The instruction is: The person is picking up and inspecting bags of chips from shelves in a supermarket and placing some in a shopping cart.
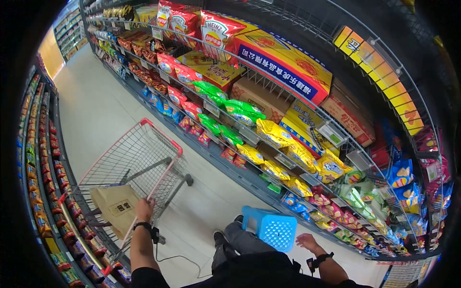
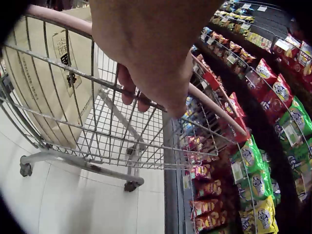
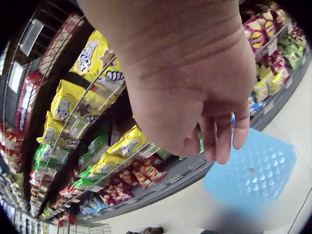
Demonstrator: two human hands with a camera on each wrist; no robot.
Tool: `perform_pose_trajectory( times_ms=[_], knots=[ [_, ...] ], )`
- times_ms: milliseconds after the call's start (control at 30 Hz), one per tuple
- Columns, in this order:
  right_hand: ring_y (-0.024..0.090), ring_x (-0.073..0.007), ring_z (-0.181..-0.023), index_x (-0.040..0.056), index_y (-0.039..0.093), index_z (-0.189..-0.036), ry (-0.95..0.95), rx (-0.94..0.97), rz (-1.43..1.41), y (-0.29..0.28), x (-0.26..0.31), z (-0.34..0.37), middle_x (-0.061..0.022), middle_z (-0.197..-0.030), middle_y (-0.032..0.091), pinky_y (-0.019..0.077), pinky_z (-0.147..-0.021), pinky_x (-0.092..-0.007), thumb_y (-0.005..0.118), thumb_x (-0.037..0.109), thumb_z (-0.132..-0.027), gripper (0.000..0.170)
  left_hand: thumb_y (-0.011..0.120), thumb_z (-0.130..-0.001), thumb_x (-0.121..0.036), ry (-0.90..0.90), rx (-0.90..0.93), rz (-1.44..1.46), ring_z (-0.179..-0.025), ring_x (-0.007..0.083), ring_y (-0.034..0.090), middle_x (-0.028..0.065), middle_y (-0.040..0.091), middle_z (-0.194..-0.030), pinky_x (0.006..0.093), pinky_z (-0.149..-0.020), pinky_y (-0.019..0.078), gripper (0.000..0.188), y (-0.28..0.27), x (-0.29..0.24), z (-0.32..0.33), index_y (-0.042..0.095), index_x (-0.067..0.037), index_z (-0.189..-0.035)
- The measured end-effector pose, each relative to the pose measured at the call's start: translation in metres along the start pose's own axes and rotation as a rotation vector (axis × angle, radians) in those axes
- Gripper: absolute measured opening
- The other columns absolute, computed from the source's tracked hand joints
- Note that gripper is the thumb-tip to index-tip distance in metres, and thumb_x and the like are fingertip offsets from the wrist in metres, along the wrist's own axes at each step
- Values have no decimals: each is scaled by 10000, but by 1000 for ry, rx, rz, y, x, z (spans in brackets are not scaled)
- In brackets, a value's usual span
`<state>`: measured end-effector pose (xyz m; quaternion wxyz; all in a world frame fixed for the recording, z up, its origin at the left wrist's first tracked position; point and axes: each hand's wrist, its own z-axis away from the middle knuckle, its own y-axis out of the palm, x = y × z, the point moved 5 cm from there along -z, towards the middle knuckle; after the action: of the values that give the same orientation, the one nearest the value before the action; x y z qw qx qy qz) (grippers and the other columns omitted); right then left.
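My left hand [image 1: 144,210] grips the pink top rail of a wire shopping cart [image 1: 126,161]; in the left wrist view the fingers [image 2: 127,90] curl over that rail. Inside the cart, beside this hand, stands a brown paper bag [image 1: 114,204] with dark printing. My right hand [image 1: 309,241] holds nothing, its fingers loosely bent. It is nearest to a light blue plastic stool [image 1: 277,230] with a bumpy top, standing on the floor to the right of my legs. In the right wrist view the fingertips [image 3: 223,155] overlap the stool's edge.
Shelves of snack bags run along the right, with yellow bags [image 1: 300,156], green bags [image 1: 242,111] and red Heinz bags [image 1: 218,36]. A large yellow and red carton [image 1: 288,62] sits on an upper shelf. Another packed shelf [image 1: 41,158] lines the left. Pale tiled floor [image 1: 201,185] lies between.
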<state>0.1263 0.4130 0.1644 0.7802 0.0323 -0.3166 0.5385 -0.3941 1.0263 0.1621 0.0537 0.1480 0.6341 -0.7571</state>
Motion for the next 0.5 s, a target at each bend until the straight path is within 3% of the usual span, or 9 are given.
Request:
perform_pose_trajectory(
  times_ms=[67, 133, 200, 333, 500],
  knots=[
    [679, -193, -837, 17, 646, -1018, -114, 53, 17, 4, 33, -30, -91, -944, 692, 539, -696, -305, 630, 123, -871, 182, 667, -809, -407, 35, 83, -122, -727, 409, 640, 228, 645, -713, 486, -674, 503, 395, 2, 0, -2, 692, -16, -864],
    [667, -192, -852, 17, 648, -976, -547, 115, 500, 18, 92, -57, -98, -912, 686, 529, -729, -302, 652, 103, -849, 153, 661, -822, -402, 68, 68, -57, -717, 409, 638, 221, 648, -720, 483, -661, 505, 367, -8, -16, -7, 702, -38, -846],
    [650, -178, -873, 22, 643, -974, -652, 30, 513, 31, 183, -52, -98, -904, 676, 519, -769, -303, 671, 93, -837, 158, 653, -838, -383, 53, 50, -14, -701, 404, 635, 210, 647, -712, 482, -651, 503, 341, -12, -31, -5, 702, -46, -843],
    [648, -152, -895, 1, 632, -997, -678, 229, 64, 84, 318, -46, -96, -946, 676, 522, -786, -317, 700, 96, -825, 208, 646, -850, -362, 72, 39, -121, -686, 390, 636, 201, 643, -694, 484, -643, 500, 318, -18, -23, -23, 702, -49, -837],
    [672, -197, -891, 0, 623, -1036, -909, 94, 332, 140, 483, -8, -124, -929, 684, 529, -777, -331, 729, 122, -809, 278, 646, -841, -367, 82, 32, -30, -643, 383, 631, 196, 637, -669, 470, -615, 505, 313, -35, -27, -55, 708, -62, -820]
  ],
)
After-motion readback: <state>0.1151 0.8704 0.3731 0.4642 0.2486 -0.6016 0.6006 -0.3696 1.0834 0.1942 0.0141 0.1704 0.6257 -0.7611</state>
